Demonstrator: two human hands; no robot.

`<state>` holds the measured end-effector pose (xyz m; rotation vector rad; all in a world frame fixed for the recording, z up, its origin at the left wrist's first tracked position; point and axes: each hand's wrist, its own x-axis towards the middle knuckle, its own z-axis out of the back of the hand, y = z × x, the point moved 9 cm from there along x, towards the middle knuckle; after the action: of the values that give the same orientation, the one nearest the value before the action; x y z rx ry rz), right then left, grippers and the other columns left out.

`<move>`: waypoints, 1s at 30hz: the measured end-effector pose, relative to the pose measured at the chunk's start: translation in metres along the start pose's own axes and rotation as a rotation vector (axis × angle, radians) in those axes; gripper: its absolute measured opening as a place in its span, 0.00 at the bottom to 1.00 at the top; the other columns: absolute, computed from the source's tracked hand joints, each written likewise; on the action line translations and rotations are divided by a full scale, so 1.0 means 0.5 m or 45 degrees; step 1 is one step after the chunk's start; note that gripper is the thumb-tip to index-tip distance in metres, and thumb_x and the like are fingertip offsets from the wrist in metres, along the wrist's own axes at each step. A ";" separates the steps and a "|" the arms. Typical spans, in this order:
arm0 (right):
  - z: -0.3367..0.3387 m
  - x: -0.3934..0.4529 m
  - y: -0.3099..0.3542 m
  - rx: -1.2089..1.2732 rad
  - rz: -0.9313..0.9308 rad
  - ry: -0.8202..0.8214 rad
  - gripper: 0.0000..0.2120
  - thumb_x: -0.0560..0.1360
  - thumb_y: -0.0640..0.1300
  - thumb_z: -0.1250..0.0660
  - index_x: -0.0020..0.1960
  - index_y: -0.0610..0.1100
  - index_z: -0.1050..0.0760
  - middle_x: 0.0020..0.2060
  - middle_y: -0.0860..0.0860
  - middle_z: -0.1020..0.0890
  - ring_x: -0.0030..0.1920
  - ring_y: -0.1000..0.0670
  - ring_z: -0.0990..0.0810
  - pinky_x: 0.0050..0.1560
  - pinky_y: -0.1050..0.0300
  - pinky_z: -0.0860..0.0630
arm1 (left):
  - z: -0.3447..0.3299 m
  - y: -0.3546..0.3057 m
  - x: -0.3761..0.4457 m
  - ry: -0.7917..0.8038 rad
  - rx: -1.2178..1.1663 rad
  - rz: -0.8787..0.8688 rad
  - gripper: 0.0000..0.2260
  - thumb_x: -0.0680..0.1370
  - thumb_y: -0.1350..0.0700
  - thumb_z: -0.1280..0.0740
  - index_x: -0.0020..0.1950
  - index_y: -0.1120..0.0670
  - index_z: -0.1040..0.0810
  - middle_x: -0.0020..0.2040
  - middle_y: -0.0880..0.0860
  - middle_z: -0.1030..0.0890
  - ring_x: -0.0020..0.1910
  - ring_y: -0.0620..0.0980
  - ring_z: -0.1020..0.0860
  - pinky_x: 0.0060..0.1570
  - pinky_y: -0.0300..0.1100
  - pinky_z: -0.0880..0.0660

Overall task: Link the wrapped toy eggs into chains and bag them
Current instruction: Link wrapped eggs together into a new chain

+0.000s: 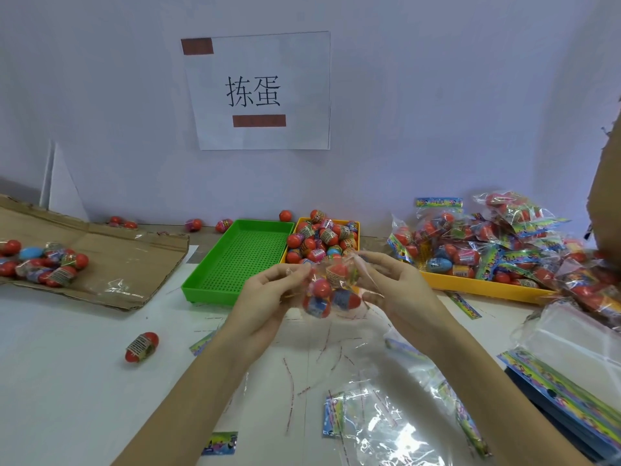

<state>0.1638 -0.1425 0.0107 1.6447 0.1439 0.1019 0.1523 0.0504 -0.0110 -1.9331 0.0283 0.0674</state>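
Observation:
A clear plastic bag [331, 290] with several red wrapped toy eggs inside hangs above the table's middle. My left hand [265, 297] pinches the bag's top edge on the left, and my right hand [400, 284] pinches it on the right. Behind the bag, a small yellow tray [357, 227] is heaped with loose wrapped eggs [322, 238]. One loose egg [141, 347] lies on the white table at the left.
An empty green tray [235, 260] stands left of the yellow one. A long yellow tray [484, 287] at the right holds filled bags [497, 240]. Flattened cardboard [127, 260] at the left carries more eggs [43, 262]. Empty bags [386, 428] and red tear strips litter the near table.

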 end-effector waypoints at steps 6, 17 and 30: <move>-0.009 -0.011 -0.022 -0.197 -0.079 0.145 0.19 0.69 0.61 0.25 0.51 0.48 0.12 0.43 0.50 0.13 0.43 0.53 0.15 0.48 0.60 0.19 | 0.019 -0.007 0.000 -0.109 -0.188 0.048 0.14 0.71 0.56 0.26 0.55 0.59 0.15 0.46 0.53 0.13 0.44 0.49 0.18 0.38 0.41 0.19; -0.008 -0.006 -0.017 0.482 -0.231 0.104 0.18 0.73 0.48 0.25 0.58 0.37 0.17 0.43 0.47 0.16 0.40 0.52 0.18 0.43 0.61 0.21 | -0.050 -0.019 -0.021 0.320 0.061 -0.124 0.28 0.73 0.63 0.23 0.69 0.43 0.25 0.56 0.63 0.14 0.57 0.64 0.15 0.55 0.47 0.18; 0.044 0.003 0.022 -0.104 0.128 -0.137 0.10 0.78 0.46 0.28 0.52 0.40 0.18 0.39 0.49 0.14 0.41 0.53 0.17 0.43 0.62 0.21 | -0.043 -0.019 -0.027 0.366 0.240 -0.008 0.30 0.69 0.64 0.20 0.68 0.50 0.25 0.50 0.68 0.14 0.48 0.62 0.13 0.45 0.46 0.16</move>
<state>0.1692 -0.1649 0.0200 1.5721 -0.0249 0.0942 0.1403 0.0336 0.0061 -1.7404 0.2126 -0.2108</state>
